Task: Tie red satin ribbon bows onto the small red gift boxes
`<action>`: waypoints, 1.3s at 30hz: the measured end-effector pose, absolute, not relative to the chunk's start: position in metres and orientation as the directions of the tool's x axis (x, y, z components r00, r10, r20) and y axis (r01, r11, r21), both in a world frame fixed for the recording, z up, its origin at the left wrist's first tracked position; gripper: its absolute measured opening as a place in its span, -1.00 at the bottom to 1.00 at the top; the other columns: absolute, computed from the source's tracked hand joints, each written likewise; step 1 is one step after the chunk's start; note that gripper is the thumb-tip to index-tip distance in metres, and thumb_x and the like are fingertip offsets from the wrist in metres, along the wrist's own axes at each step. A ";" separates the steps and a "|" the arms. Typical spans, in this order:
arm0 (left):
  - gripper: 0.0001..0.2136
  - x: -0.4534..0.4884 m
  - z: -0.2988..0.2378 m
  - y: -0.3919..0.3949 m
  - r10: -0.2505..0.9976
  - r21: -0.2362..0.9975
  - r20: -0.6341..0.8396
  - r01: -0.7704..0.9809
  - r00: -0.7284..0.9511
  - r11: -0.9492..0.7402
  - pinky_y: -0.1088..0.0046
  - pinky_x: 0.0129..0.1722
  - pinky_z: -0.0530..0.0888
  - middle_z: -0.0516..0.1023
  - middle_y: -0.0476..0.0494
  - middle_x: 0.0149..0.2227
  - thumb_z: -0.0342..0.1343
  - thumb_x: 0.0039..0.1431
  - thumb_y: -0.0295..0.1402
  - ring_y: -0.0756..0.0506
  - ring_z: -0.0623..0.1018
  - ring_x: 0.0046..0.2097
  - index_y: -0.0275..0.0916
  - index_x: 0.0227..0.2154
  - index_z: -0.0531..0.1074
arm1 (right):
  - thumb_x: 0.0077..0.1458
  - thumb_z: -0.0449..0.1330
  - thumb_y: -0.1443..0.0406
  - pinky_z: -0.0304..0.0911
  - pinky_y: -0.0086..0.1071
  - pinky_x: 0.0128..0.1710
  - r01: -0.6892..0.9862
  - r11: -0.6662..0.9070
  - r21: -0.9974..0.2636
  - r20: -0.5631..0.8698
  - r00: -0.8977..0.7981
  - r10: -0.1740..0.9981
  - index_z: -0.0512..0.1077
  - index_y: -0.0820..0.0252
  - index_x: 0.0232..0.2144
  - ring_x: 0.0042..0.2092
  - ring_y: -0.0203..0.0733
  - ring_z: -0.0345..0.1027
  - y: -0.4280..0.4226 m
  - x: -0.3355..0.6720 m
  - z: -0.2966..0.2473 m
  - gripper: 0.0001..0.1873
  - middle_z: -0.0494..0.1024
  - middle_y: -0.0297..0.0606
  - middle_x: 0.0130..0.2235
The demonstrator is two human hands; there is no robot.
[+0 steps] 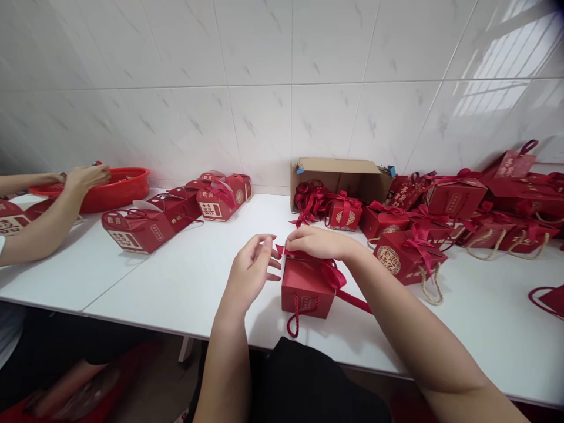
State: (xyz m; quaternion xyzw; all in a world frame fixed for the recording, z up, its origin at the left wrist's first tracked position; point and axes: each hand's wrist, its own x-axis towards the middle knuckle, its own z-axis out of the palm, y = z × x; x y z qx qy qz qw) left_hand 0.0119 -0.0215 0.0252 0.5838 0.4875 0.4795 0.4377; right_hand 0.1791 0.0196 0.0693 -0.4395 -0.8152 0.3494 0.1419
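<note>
A small red gift box (pixel 306 288) with a rope handle stands on the white table (pixel 198 276) right in front of me. A red ribbon (pixel 339 282) runs over its top and trails off to the right. My right hand (pixel 319 242) rests on the box top, fingers closed on the ribbon. My left hand (pixel 251 271) is just left of the box, its fingertips pinching the ribbon's end at the top left corner.
Several finished red ribboned boxes (pixel 408 255) crowd the right side beside an open cardboard carton (pixel 339 176). Red handled boxes (pixel 141 226) sit at left. Another person's arm (pixel 48 220) reaches to a red basin (pixel 110 188). A tiled wall backs the table.
</note>
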 end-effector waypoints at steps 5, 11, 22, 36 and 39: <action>-0.72 0.019 0.020 -0.014 0.988 0.977 0.137 0.152 0.070 -0.147 0.51 -0.53 0.46 0.42 -0.03 -0.42 0.11 0.00 -0.10 -0.03 0.46 -0.38 -0.26 -0.43 0.37 | 0.03 0.00 0.25 0.04 -0.47 -0.54 0.626 0.385 -0.678 -0.069 -0.576 0.814 0.33 0.26 -0.56 -0.50 -0.36 0.13 0.017 0.177 0.069 -0.77 0.32 -0.37 -0.53; -0.79 -0.014 0.004 0.001 0.991 0.906 0.133 0.409 -0.031 -0.109 0.39 -0.42 0.41 0.44 -0.05 -0.54 0.12 -0.04 -0.18 -0.10 0.47 -0.41 -0.22 -0.54 0.33 | 0.07 0.09 0.13 0.17 -0.44 -0.41 0.583 0.430 -0.689 0.182 -0.436 0.882 0.47 0.28 -0.39 -0.38 -0.30 0.29 0.010 0.198 0.084 -0.69 0.49 -0.25 -0.38; -0.76 -0.078 -0.004 0.019 0.914 0.672 0.392 0.711 -0.103 -0.208 0.27 -0.10 0.32 0.46 -0.24 -0.14 0.01 0.07 -0.16 -0.25 0.42 -0.06 -0.20 -0.32 0.38 | -0.02 0.18 0.00 0.25 -0.35 -0.33 0.655 0.256 -0.711 0.164 -0.199 0.966 0.49 0.17 -0.34 -0.27 -0.15 0.38 -0.044 0.260 0.086 -0.63 0.52 -0.18 -0.28; -0.61 -0.011 0.010 0.011 0.896 0.989 -0.002 0.133 0.444 -0.064 0.50 -0.56 0.13 0.10 0.08 -0.61 0.06 0.04 -0.01 0.04 0.14 -0.58 -0.21 -0.66 0.19 | -0.06 0.25 -0.01 0.08 -0.40 -0.41 -0.101 -0.055 -0.993 -0.024 -0.279 0.960 0.25 0.21 -0.58 -0.48 -0.36 0.08 -0.042 0.257 -0.006 -0.57 0.23 -0.41 -0.52; -0.61 -0.018 0.022 0.012 0.898 0.985 0.038 0.136 0.437 -0.108 0.50 -0.58 0.08 0.12 0.09 -0.62 0.11 0.01 -0.05 0.06 0.13 -0.60 -0.22 -0.66 0.19 | -0.08 0.26 0.01 0.08 -0.38 -0.41 -0.142 -0.022 -0.990 0.003 -0.175 0.985 0.22 0.18 -0.60 -0.49 -0.34 0.08 -0.045 0.276 -0.004 -0.58 0.19 -0.43 -0.55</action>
